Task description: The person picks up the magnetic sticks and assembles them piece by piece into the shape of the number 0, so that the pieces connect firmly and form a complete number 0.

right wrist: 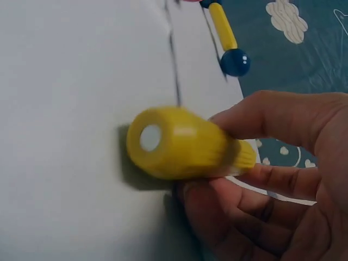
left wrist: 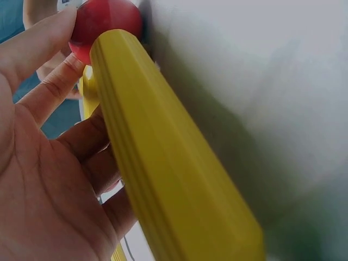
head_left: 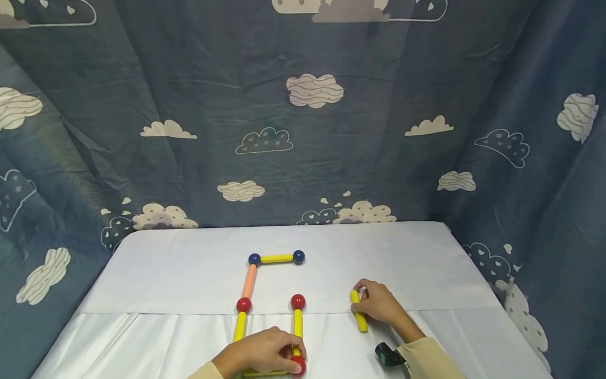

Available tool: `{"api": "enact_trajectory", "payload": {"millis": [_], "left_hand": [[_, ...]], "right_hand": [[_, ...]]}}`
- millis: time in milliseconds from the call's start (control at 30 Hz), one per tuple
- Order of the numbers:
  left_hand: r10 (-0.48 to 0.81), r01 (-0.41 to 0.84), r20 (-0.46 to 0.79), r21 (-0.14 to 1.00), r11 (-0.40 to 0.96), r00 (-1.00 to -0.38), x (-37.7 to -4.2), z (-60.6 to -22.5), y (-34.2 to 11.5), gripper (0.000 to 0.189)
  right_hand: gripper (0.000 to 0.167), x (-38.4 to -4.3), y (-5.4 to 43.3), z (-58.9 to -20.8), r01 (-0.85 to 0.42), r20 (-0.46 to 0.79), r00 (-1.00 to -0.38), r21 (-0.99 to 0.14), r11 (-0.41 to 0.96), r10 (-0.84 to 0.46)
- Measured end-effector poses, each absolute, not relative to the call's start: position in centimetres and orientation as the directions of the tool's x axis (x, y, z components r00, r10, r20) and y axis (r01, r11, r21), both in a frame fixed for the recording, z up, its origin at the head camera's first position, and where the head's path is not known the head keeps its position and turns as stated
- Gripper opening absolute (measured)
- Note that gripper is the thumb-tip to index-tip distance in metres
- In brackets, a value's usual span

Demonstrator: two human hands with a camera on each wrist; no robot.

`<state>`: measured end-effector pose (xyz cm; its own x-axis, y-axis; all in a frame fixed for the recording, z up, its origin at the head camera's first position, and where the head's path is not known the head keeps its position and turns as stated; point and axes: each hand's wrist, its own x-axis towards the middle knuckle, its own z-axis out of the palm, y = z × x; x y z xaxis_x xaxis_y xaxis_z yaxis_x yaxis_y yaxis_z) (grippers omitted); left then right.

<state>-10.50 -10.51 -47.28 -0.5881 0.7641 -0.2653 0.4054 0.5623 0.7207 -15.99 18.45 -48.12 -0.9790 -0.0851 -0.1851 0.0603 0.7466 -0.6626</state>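
Note:
My left hand (head_left: 267,350) pinches a red ball (left wrist: 111,22) at the near right corner of a frame of magnetic sticks and balls. One yellow stick (head_left: 298,326) runs from that ball up to another red ball (head_left: 298,301). A second yellow stick (left wrist: 163,157) leads away from the pinched ball, large in the left wrist view. The frame's near left corner is hidden behind the left hand. To the right, apart from the frame, my right hand (head_left: 379,303) holds a loose yellow stick (right wrist: 185,147) between thumb and fingers. A pale round disc shows in its end.
At the far side, a yellow stick (head_left: 276,259) joins two blue balls. An orange stick (head_left: 249,281) links the left blue ball (head_left: 254,259) to a red ball (head_left: 243,305). A black device (head_left: 389,355) sits by the right sleeve. Cloud-patterned curtain (head_left: 265,168) surrounds the white table (head_left: 156,273).

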Motion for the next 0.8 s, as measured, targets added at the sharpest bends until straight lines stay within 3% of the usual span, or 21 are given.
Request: {"api": "enact_trajectory", "payload": {"millis": [100,333,600,800], "left_hand": [[0.755,0.389,-0.281,0.720,0.574,-0.592,-10.5,-47.2,-10.5,0.008],[0.747,0.360,-0.309,0.727,0.585,-0.589,-10.6,-47.3,-10.5,0.007],[0.739,0.338,-0.321,0.734,0.590,-0.593,-10.6,-47.4,-10.6,0.007],[0.747,0.360,-0.307,0.728,0.583,-0.590,-10.6,-47.2,-10.6,0.008]], "right_hand": [[0.034,-17.0,17.6,-48.3,0.062,-0.193,-0.975,-0.709,0.702,-0.109],[0.028,-20.6,14.5,-49.0,0.253,-0.339,-0.934,-0.846,0.469,-0.108],[0.020,-24.1,10.1,-49.3,0.355,-0.429,-0.885,-0.875,0.330,-0.184],[0.017,-25.0,8.7,-49.7,0.381,-0.427,-0.882,-0.895,0.232,-0.198]]}}
